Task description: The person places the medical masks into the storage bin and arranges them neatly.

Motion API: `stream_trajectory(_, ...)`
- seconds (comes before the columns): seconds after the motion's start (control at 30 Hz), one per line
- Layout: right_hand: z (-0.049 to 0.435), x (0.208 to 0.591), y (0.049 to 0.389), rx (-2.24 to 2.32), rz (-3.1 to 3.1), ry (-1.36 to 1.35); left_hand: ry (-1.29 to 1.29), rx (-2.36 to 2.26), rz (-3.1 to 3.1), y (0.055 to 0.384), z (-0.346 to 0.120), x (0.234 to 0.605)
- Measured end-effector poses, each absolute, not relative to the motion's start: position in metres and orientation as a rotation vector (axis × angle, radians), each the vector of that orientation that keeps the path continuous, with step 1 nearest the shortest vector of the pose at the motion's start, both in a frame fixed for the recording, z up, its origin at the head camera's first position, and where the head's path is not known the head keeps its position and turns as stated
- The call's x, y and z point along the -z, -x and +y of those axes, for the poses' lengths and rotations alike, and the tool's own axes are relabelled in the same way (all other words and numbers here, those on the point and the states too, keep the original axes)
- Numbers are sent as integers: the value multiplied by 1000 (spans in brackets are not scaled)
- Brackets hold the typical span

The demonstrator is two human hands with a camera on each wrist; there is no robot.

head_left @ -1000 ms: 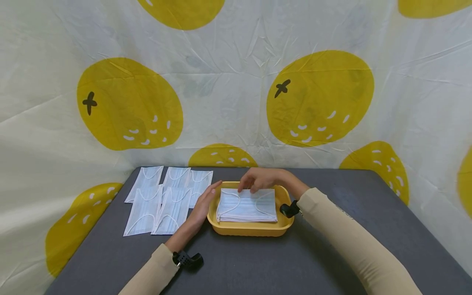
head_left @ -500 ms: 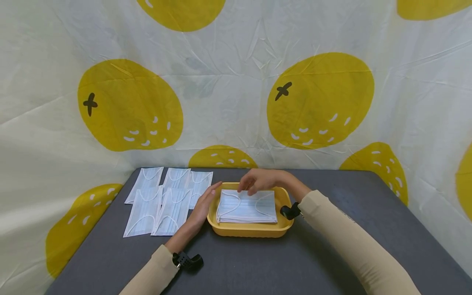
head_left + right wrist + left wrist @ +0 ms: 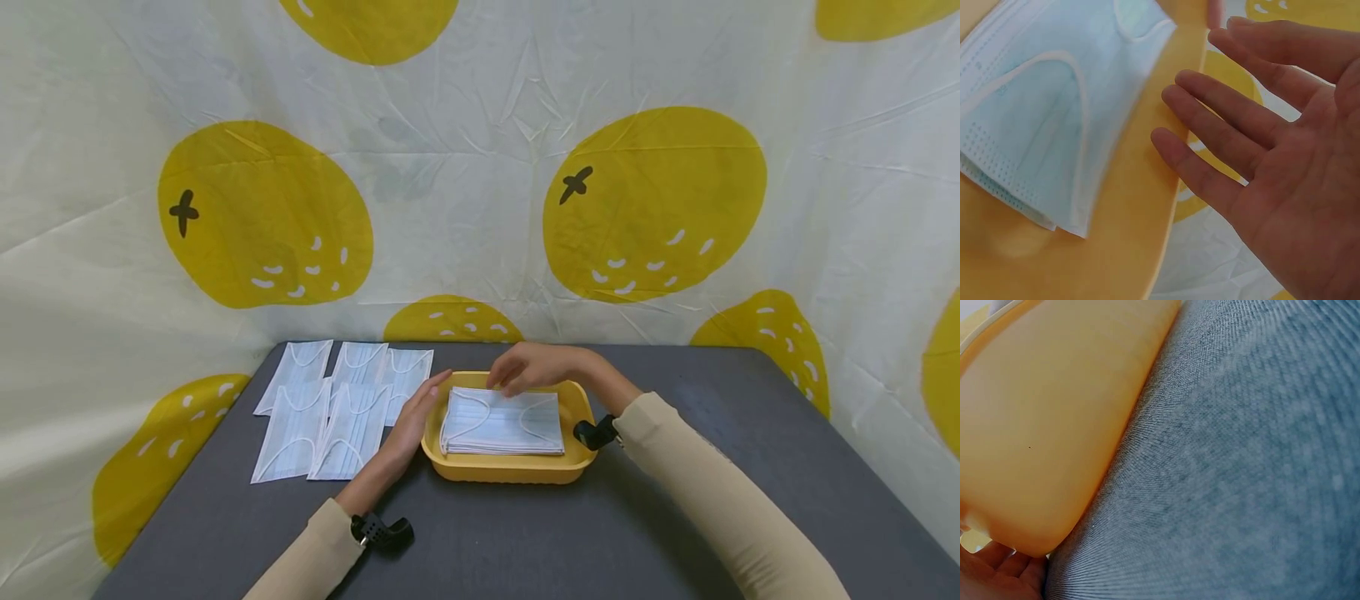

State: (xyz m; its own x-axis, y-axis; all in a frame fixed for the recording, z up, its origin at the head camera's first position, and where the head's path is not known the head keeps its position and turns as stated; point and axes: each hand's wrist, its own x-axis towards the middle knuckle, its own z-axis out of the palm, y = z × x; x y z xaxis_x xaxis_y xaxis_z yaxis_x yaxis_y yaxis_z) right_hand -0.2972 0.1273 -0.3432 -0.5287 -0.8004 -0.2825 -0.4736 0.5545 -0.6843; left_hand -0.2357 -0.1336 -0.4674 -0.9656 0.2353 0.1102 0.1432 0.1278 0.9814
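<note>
A yellow tray (image 3: 510, 473) holds a neat stack of light blue face masks (image 3: 502, 423), white ear loops lying on the top one. My left hand (image 3: 405, 429) rests along the tray's left side, fingers stretched out; in the left wrist view, part of that hand (image 3: 1007, 575) shows by the tray's corner. My right hand (image 3: 536, 367) is above the tray's back rim with its wrist bent. The right wrist view shows this hand (image 3: 1291, 137) with loosely spread fingers and nothing in them, close to the tray wall (image 3: 1132, 206), apart from the stack.
Several more face masks (image 3: 288, 429) lie flat and partly overlapping on the dark grey table (image 3: 510, 542), left of the tray. A white curtain (image 3: 457, 225) with yellow fruit prints hangs behind the table and along both sides.
My right hand has shifted slightly to the right, with its fingertips drawn a little off the masks' back edge. The left hand, tray and masks stay where they were.
</note>
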Motion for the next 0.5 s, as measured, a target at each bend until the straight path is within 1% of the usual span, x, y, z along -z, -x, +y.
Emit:
stream_trajectory(0.23,142,340,295,865,2209,1026,-397,-1991,2307,236,-133,467)
stream_trajectory(0.5,167,337,280,1078,2320,968,-399,-1988,2314,235,-134,466)
